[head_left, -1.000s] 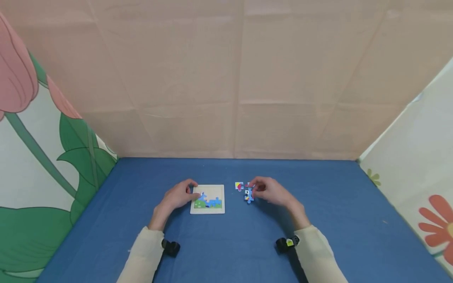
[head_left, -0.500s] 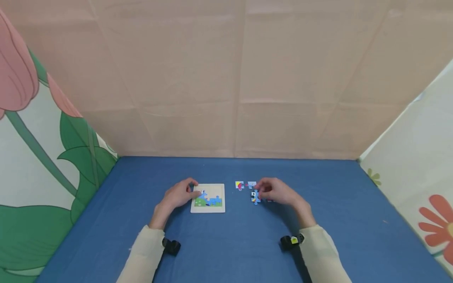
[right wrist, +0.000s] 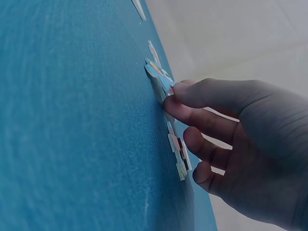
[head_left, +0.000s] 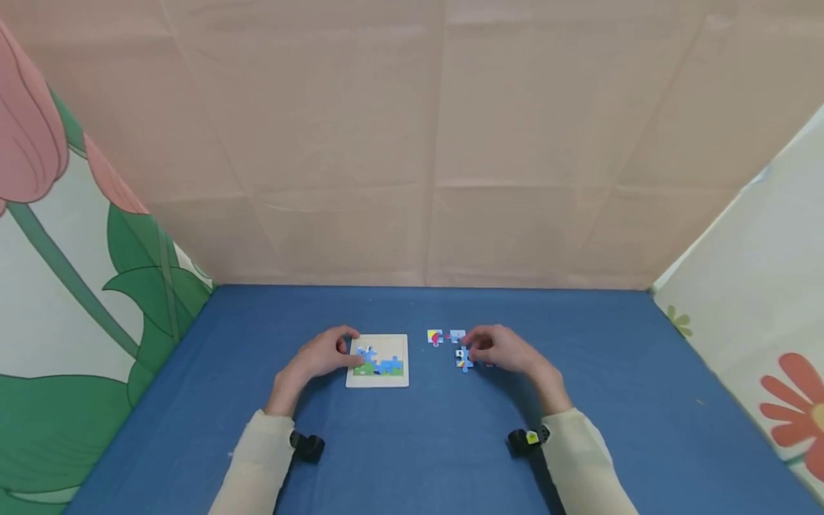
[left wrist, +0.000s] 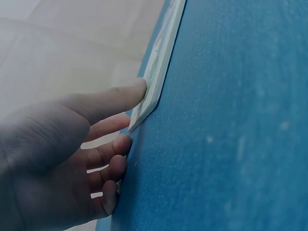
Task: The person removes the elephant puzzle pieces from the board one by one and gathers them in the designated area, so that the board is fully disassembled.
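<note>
In the head view a square wooden puzzle board (head_left: 377, 383) lies left of centre on the blue table, its lower part filled with blue and green pieces. My left hand (head_left: 322, 354) holds its left side: the thumb (left wrist: 122, 98) lies on the face and the index finger touches the edge by a corner. On the right, my right hand (head_left: 505, 348) pinches a blue puzzle piece (head_left: 463, 359) between thumb and index finger, tilted just off the cloth in the right wrist view. Under the curled fingers lies another puzzle piece (right wrist: 179, 151), mostly hidden from the head view.
A yellow-and-red puzzle piece (head_left: 435, 337) and a pale blue one (head_left: 457, 335) lie side by side between the board and the right hand. Blue cloth (head_left: 412, 443) covers the table. A beige backdrop (head_left: 425, 179) stands behind, with flowered panels at both sides.
My right hand has moved a little to the right with the blue piece, uncovering the pale blue piece. The left thumb has slid slightly nearer along the board, which stays in place.
</note>
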Demonstrator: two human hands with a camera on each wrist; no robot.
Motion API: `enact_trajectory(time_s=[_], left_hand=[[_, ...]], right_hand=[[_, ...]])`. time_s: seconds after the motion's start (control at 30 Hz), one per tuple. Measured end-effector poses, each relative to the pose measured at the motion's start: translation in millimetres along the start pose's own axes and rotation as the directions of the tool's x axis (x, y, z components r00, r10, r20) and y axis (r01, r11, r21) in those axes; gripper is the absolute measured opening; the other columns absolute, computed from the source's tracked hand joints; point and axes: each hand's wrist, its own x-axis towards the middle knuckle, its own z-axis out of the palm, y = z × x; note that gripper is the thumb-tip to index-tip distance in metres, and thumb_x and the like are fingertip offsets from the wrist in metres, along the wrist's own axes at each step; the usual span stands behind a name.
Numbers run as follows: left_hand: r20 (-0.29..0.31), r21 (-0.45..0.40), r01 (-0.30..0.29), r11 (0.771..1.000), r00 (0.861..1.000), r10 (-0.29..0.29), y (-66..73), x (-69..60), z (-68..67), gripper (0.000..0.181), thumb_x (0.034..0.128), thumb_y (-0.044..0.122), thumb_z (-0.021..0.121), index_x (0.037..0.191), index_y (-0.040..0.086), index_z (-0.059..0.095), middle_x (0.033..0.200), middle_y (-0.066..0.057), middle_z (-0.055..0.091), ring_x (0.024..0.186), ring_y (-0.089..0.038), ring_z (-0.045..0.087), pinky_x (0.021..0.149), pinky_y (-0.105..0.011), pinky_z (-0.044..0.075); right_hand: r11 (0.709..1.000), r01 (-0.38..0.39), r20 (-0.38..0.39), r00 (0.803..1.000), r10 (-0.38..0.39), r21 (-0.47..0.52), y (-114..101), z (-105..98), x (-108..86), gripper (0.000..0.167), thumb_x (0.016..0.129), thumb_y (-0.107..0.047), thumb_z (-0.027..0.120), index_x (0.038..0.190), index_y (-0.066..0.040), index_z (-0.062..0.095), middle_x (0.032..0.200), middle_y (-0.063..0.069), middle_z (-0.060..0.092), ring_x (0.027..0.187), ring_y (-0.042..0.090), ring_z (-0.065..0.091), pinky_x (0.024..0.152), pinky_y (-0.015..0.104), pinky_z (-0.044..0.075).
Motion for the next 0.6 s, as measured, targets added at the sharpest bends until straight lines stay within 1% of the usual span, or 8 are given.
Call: enact_trajectory(time_s=[0.3,0.6], left_hand=[[0.005,-0.003,0.001,1.0,1.0,-0.001,0.7,-0.3,-0.5,0.056,0.08,0.035,0.083,0.129,0.015,0.062,0.082,-0.003,0.052,0.07,-0.018,0.047,0.062,-0.032,0.032],[0.003,-0.011,0.023,1.0,1.0,-0.023,3.3,-0.3,-0.8,0.057,0.0791,0.034,0.084,0.129,0.016,0.063,0.082,-0.003,0.053,0.07,-0.018,0.047,0.062,-0.032,0.032]], right_hand=[[0.999,-0.007,-0.009,1.0,0.007,-0.044,-2.9,0.7,0.5,0.021,0.093,-0.014,0.068,0.114,-0.012,0.071,0.092,0.0,0.067,0.074,0.015,0.058,0.066,0.031,0.049],[0.999,-0.011,-0.005,1.0,0.011,-0.042,-4.2,0.3,0.2,0.023,0.093,-0.014,0.068,0.116,-0.012,0.071,0.091,0.0,0.065,0.073,0.015,0.058,0.066,0.031,0.049]])
